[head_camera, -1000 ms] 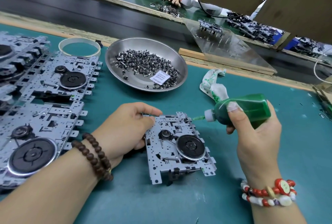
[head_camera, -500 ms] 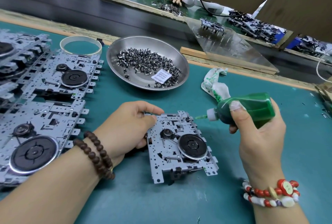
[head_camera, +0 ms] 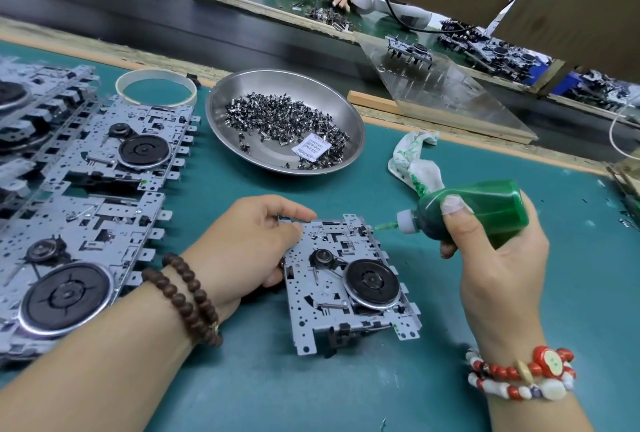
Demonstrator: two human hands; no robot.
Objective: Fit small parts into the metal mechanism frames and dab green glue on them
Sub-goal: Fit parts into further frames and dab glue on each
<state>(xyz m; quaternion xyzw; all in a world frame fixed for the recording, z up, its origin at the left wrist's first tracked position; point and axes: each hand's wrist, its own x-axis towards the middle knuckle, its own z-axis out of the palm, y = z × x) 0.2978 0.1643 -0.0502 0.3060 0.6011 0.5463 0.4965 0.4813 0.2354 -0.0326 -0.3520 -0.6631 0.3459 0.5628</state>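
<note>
Both hands kept their grip: left hand [head_camera: 249, 244] steadying the frame [head_camera: 346, 279]; right hand [head_camera: 498, 258] squeezing the glue bottle [head_camera: 485, 213]; its nozzle [head_camera: 386, 225] had barely neared the frame's corner, so the dab seemed imminent

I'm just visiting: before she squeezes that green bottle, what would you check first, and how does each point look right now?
1. Left hand holds the metal frame steady on the mat: ok.
2. Right hand grips the green glue bottle: ok.
3. Nozzle tip reaches the frame's far right corner: ok.
4. Small part seated under the tip: cannot tell.
5. Glue already flowing: cannot tell.
6. Stained rag lies nearby for drips: ok.
</note>
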